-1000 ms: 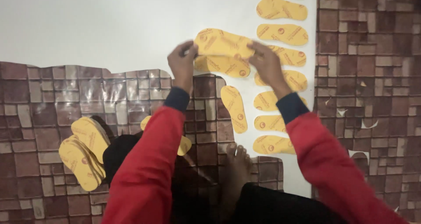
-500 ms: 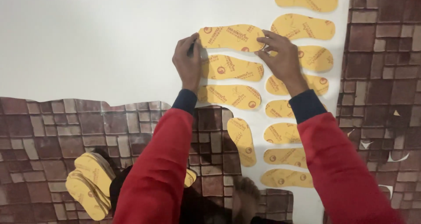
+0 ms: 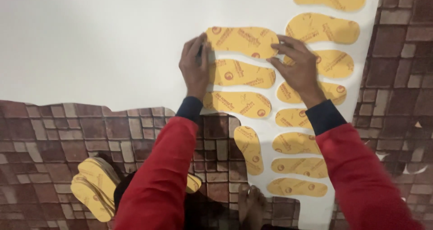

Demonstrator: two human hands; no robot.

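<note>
Brick-pattern flooring [image 3: 58,131] runs under a big white sheet [image 3: 90,45], w/ a stack of yellow soles [image 3: 94,189] on the bricks, well left of and below the top yellow sole [image 3: 243,40]. Your left hand [image 3: 195,70] lies on that sole's left end, fingers curled around something thin and dark; can't tell what. Sole looks thin, light, flexible foam, prob. slides easily, so press flat near both ends rather than pinch the middle. Your right hand [image 3: 297,70] is spread open, fingertips pinning its right end. Just below it sit two more soles, right of it a full column [image 3: 297,144]: tight. Open room is left of it; sheet edge [image 3: 370,40] is past the column.
</note>
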